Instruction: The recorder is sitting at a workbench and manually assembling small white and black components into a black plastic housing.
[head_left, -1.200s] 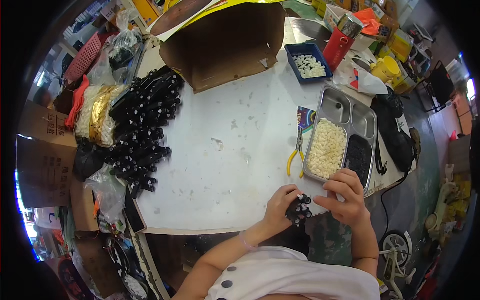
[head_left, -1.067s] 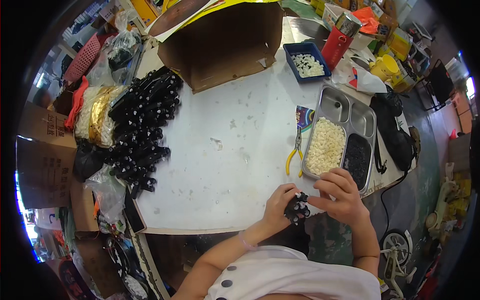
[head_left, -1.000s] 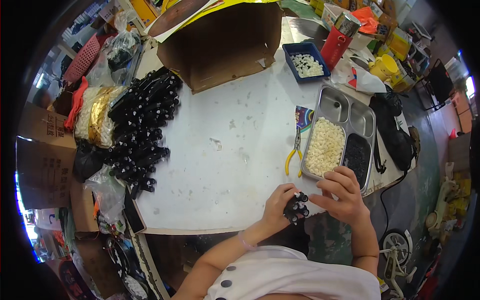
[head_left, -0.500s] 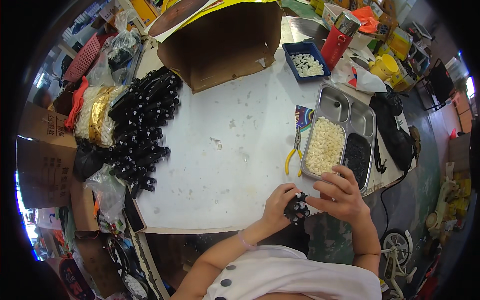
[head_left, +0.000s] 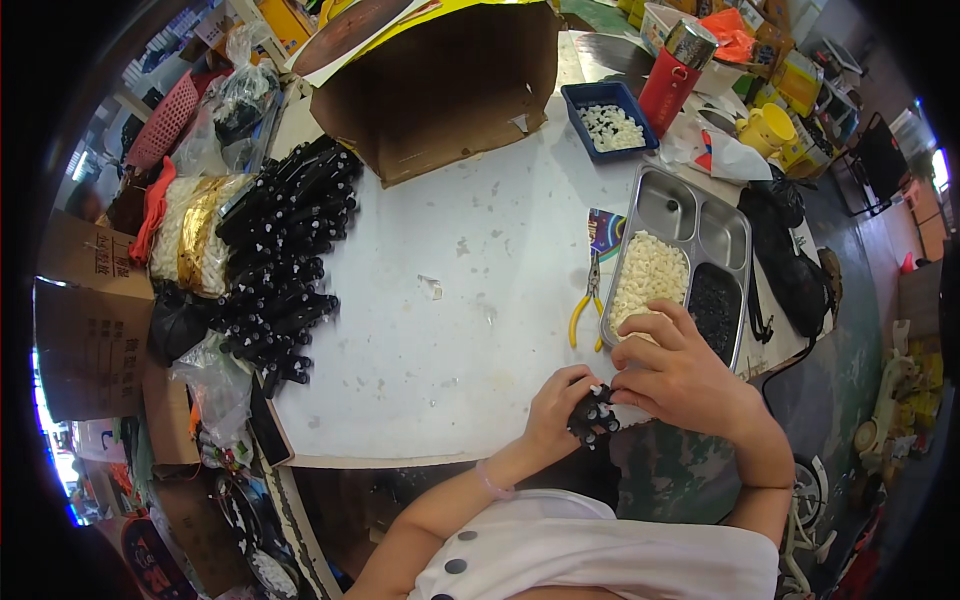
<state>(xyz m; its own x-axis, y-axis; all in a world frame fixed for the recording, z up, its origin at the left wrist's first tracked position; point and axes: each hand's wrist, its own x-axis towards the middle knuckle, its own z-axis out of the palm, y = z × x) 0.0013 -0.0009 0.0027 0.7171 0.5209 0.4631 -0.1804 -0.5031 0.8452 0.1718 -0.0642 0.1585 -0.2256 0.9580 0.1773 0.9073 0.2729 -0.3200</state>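
My left hand (head_left: 556,412) is closed around a small bundle of black sticks (head_left: 592,422) with white tips, just off the table's front edge. Close by on the right, my right hand (head_left: 690,375) has its fingers curled in, thumb and fingertips at the bundle's top; whatever they pinch is too small to make out. Behind that hand lies a steel divided tray (head_left: 722,232). One compartment holds small cream-white pieces (head_left: 650,270), partly covered by my fingers, and another holds small black pieces (head_left: 712,305).
Yellow-handled pliers (head_left: 586,302) lie left of the tray. A large pile of black sticks (head_left: 285,235) covers the table's left side. An open cardboard box (head_left: 450,130) stands at the back, beside a blue bin (head_left: 615,155) of white pieces and a red flask (head_left: 672,85).
My right hand has come lower and closer to the bundle, its raised fingers curling in, while the forearm has swung outward to the right. My left hand keeps the bundle in place.
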